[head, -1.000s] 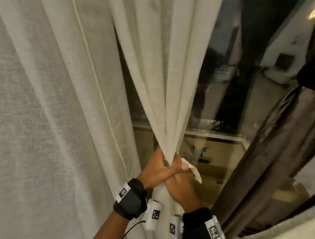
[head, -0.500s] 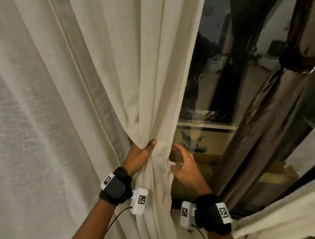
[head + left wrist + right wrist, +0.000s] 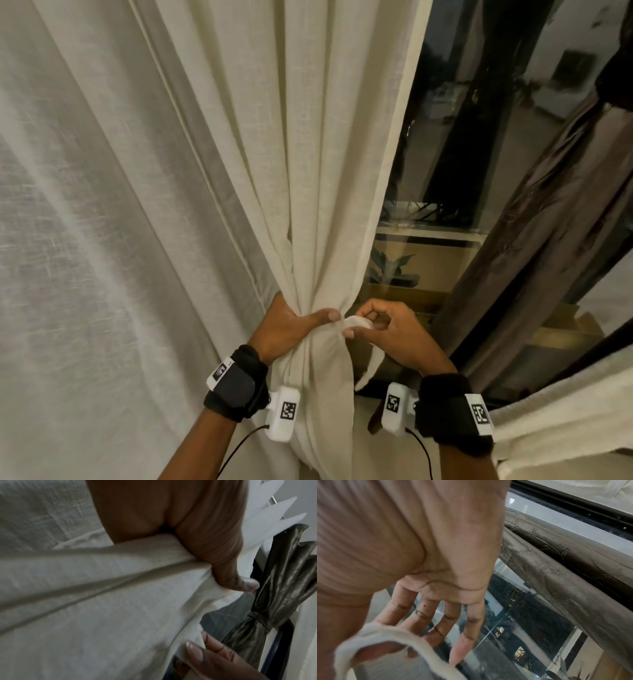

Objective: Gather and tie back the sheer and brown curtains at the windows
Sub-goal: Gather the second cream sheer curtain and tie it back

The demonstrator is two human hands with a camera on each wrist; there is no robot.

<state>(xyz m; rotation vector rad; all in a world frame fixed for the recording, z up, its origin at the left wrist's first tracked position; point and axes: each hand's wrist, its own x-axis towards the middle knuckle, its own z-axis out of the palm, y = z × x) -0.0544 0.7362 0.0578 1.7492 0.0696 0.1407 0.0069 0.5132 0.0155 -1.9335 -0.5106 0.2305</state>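
Observation:
The cream sheer curtain [image 3: 308, 171] is bunched into a narrow neck at waist height. My left hand [image 3: 301, 322] grips that neck from the left, thumb across the front; in the left wrist view the thumb [image 3: 231, 574] presses into the folds of the sheer curtain [image 3: 102, 601]. My right hand [image 3: 363, 325] is just right of the neck and pinches a cream tie strip [image 3: 356, 322] whose tail hangs down. In the right wrist view the tie strip [image 3: 385, 635] loops by the thumb and index finger. The brown curtain [image 3: 548, 240] hangs at the right, gathered by a band [image 3: 259, 622].
Dark window glass [image 3: 462, 137] shows between the two curtains, with a black frame [image 3: 573, 507] along its edge. More sheer fabric [image 3: 85, 274] fills the left side. A pale cloth-covered edge [image 3: 565, 411] juts in at the lower right.
The left hand has kept its hold on the bunched sheer curtain. The right hand, spread open beside the curtain half a second ago, now pinches the tie strip at the neck.

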